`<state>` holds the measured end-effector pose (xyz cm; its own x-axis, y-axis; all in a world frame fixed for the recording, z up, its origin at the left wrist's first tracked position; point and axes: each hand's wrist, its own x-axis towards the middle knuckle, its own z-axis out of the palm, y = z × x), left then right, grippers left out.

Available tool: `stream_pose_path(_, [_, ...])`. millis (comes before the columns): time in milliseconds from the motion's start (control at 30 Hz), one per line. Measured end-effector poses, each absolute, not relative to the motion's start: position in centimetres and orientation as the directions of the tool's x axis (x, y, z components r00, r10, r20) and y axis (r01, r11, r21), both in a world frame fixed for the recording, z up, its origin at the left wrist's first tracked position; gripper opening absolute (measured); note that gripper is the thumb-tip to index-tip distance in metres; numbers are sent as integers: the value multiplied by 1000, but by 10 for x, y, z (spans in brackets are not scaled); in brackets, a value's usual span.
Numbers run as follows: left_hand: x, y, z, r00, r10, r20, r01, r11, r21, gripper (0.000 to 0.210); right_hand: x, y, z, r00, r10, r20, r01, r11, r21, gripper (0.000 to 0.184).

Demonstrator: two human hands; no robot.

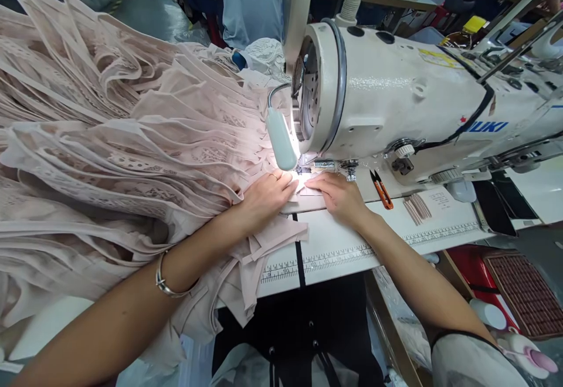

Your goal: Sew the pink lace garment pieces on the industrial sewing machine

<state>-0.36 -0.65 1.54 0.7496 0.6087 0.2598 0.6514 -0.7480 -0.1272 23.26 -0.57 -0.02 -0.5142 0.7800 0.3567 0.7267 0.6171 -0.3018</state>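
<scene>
My left hand (pixel 269 196), with a ring and a bracelet on that arm, is closed on the edge of pale pink fabric (pixel 281 231) just left of the needle area. From the other side, my right hand (pixel 341 196) has its fingers pressed together on a small pale piece under the lamp's glare. Both hands' fingertips lie close to the presser foot (pixel 303 170) of a white sewing machine (pixel 373 94). A pale green lamp (pixel 281 141) hangs over the spot and partly hides it. The stitching point itself is washed out by light.
A large heap of pink lace-trimmed garments (pixel 145 111) fills the left side. Orange thread snips (pixel 381 190), folded fabric strips (pixel 417 209) and a dark phone (pixel 493 208) lie right. A printed ruler (pixel 338 258) runs along the table's front edge.
</scene>
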Motion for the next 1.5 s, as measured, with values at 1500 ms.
stream_pose_path(1500, [-6, -1, -6, 684, 618, 388, 637, -765, 95, 30, 235, -9, 8, -663, 693, 283, 654, 720, -232, 42])
